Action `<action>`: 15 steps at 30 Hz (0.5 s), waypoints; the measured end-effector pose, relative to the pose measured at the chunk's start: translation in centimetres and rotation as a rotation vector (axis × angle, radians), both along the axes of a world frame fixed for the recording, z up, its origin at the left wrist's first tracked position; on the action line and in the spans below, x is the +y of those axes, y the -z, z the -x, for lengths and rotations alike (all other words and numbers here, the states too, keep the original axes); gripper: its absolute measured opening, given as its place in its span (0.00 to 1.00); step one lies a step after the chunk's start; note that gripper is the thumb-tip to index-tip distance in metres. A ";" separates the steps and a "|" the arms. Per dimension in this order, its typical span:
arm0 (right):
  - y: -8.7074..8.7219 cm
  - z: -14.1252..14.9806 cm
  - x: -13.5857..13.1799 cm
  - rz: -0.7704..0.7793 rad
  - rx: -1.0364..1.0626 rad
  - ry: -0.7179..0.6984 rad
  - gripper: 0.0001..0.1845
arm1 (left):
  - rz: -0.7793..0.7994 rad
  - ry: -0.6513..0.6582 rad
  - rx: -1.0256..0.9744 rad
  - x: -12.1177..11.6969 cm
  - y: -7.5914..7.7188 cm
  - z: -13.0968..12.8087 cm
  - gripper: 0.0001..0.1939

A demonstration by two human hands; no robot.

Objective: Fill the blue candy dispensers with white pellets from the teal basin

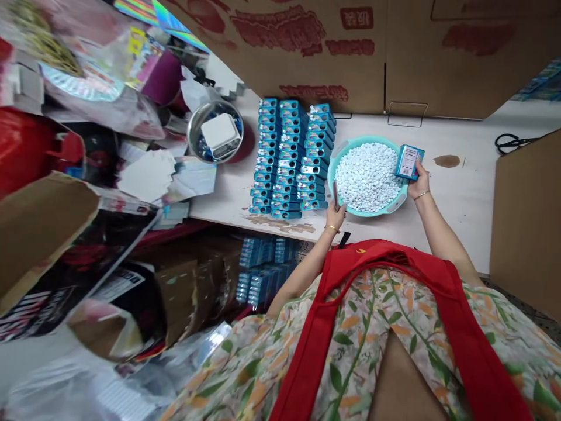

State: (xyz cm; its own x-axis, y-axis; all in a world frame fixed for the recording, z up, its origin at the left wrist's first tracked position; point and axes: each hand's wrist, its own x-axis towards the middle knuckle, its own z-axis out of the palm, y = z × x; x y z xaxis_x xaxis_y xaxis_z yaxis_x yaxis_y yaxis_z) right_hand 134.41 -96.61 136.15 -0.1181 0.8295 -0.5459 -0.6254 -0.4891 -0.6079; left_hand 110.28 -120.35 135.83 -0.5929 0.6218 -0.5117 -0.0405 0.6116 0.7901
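Observation:
A turquoise plastic basin [397,206] full of small white pellets [368,175] stands on the white table in front of me. My right hand [419,182] grips a small blue printed box [408,162] over the basin's right rim, its label side facing up. At the near left rim, my left hand [336,215] is closed around a thin brownish flat stick [335,193]; its kind is not clear from here. Left of the basin, several blue boxes [287,164] lie in three long rows, many with a dark round opening showing at the end.
A large cardboard carton [333,70] walls off the table's back. A metal pot [193,137] holding a white device stands at left, beside piled cards [146,178] and bags. Scissors [511,142] lie at right near another carton [530,222]. More blue boxes [263,280] sit below the table.

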 end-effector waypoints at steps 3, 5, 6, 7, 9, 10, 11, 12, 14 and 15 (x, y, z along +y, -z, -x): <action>0.1 -0.7 -0.5 0.076 0.011 0.037 0.08 | -0.024 0.016 0.025 0.0 -0.2 0.0 0.16; -0.4 -1.8 -1.2 0.093 0.014 0.059 0.07 | -0.042 0.043 0.041 0.2 -0.5 0.1 0.15; -0.8 -2.6 -1.7 0.101 0.010 0.075 0.08 | -0.049 0.062 0.047 0.3 -0.6 0.1 0.15; -1.1 -3.4 -2.2 0.112 0.006 0.092 0.08 | -0.055 0.086 0.051 0.5 -0.7 0.1 0.14; -1.8 -5.4 -3.6 0.136 0.002 0.121 0.10 | -0.063 0.145 0.049 0.9 -0.8 -0.2 0.14; -2.1 -6.5 -4.3 0.144 0.000 0.139 0.11 | -0.067 0.179 0.043 1.2 -0.7 -0.5 0.14; -2.5 -7.7 -5.2 0.150 -0.003 0.160 0.12 | -0.069 0.214 0.034 1.6 -0.6 -0.9 0.13; -2.8 -8.9 -6.1 0.153 -0.006 0.183 0.13 | -0.070 0.249 0.022 2.0 -0.5 -1.4 0.13; -3.3 -11.3 -8.0 0.157 -0.023 0.237 0.15 | -0.075 0.316 -0.007 3.0 -0.3 -2.4 0.12; -3.5 -12.4 -9.0 0.162 -0.036 0.262 0.16 | -0.077 0.363 -0.013 3.7 -0.2 -2.8 0.13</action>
State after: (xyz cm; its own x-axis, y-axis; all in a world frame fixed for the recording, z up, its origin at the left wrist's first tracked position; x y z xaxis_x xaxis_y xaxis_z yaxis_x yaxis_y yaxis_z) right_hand 146.80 -105.62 139.60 0.1102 0.7309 -0.6735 -0.7228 -0.4061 -0.5591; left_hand 113.10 -116.70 136.03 -0.3203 0.8274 -0.4614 0.1582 0.5269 0.8351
